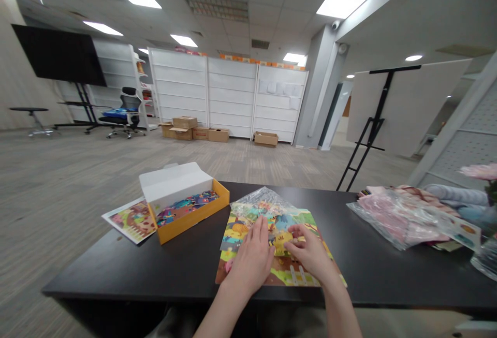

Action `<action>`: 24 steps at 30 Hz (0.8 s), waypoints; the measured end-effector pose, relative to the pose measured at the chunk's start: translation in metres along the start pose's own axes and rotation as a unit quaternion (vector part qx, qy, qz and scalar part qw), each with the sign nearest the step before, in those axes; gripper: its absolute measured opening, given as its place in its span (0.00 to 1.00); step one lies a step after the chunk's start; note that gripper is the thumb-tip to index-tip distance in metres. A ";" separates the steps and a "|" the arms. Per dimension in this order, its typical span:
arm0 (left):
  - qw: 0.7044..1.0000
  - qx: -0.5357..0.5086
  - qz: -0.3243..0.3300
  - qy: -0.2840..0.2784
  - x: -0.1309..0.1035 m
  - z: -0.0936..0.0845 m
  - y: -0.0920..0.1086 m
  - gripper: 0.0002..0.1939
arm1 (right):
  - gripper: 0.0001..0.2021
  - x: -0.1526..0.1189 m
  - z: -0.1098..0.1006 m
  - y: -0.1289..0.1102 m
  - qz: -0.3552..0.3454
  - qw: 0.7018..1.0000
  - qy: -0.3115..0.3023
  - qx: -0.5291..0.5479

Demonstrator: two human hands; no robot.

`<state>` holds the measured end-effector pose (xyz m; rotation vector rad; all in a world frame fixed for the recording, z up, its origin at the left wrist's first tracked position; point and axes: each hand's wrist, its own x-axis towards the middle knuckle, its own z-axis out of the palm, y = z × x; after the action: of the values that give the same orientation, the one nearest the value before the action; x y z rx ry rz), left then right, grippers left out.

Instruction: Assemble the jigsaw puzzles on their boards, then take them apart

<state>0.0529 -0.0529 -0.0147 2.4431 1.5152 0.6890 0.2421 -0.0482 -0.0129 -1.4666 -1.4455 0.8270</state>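
Observation:
A colourful farm-scene puzzle picture (306, 279) lies on the black table in front of me, with a clear plastic sleeve (266, 196) at its far edge. My left hand (254, 250) rests flat on the picture's middle, fingers stretched out and close together. Just right of it, my right hand (309, 255) is curled, thumb and forefinger pinched at a yellow puzzle piece (280, 246) over the picture. The fingers partly hide that piece. To the left stands an open yellow box (194, 228) holding several colourful pieces (186, 206), its white lid raised.
A printed picture sheet (130, 220) lies partly under the box. Plastic-wrapped pink cloth (399, 219) is piled on the table's right side, near pink flowers (479, 171). Beyond the black table (155, 270) stand cardboard boxes (182, 130), an office chair (128, 107) and a black easel stand (375, 126).

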 end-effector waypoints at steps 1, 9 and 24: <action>1.000 -0.002 0.000 0.002 0.000 0.000 0.000 0.34 | 0.17 -0.001 0.000 0.000 0.009 1.000 -0.009 0.005; 1.000 -0.017 -0.012 0.004 0.000 0.001 -0.001 0.36 | 0.13 0.000 -0.007 0.001 -0.002 0.995 -0.096 0.041; 0.992 -0.008 0.078 0.099 -0.002 0.001 -0.002 0.35 | 0.25 -0.003 -0.021 -0.010 0.061 0.986 -0.002 0.152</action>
<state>0.0508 -0.0538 -0.0172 2.5663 1.3870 0.9948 0.2569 -0.0549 0.0036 -1.3287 -1.1793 1.0763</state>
